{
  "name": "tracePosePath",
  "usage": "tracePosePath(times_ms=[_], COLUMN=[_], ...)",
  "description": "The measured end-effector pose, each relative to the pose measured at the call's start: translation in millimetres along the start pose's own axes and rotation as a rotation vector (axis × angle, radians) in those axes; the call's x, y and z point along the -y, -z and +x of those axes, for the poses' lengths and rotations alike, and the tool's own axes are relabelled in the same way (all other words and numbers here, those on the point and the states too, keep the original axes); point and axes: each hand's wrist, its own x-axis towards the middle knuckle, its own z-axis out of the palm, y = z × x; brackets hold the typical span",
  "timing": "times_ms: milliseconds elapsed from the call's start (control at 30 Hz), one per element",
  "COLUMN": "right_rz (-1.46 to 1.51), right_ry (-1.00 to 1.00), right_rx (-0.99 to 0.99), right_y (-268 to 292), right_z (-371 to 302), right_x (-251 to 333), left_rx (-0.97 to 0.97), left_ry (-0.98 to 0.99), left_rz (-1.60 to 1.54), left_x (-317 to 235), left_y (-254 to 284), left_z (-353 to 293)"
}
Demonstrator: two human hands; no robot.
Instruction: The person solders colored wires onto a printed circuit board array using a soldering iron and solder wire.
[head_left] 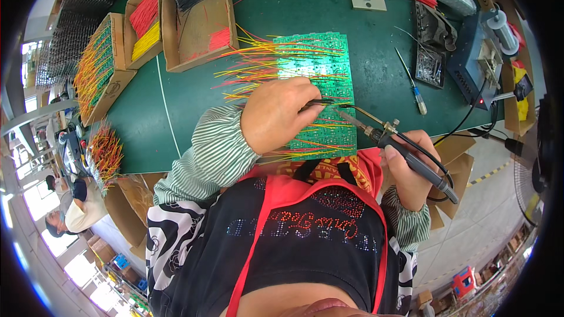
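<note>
A green circuit board panel (338, 85) lies on the table in front of me. Rows of red and yellow wires (249, 53) lie across it, their loose ends fanning out past its left edge. My left hand (276, 114) is closed in a pinch on dark tweezers (315, 103), whose tips are over the board by a wire end. My right hand (405, 182) grips the handle of a soldering iron (412, 161) with a curved solder feed tube. Iron and tube tips point at the board close to the tweezers; whether they touch it, I cannot tell.
Cardboard boxes (170, 41) with red, yellow and black wires stand at the far left, beside a box of wired boards (97, 76). A screwdriver (417, 95), a parts tray (430, 64) and a soldering station (470, 70) with a cable are on the right. A person (82, 205) is off to the left.
</note>
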Motion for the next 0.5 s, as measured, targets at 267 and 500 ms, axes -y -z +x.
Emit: tracePosePath(times_ms=[267, 500], right_rz=[0.025, 0.005], right_ry=[-0.018, 0.032], right_rx=[0.044, 0.033], right_y=[-2.2, -0.7], right_z=[4.2, 3.5], right_x=[0.0, -1.8], left_rx=[-0.003, -0.012], left_ry=[0.010, 0.000], left_rz=[-0.001, -0.008], left_x=[0.1, -0.8], left_y=[-3.7, -4.0], left_z=[2.0, 3.2])
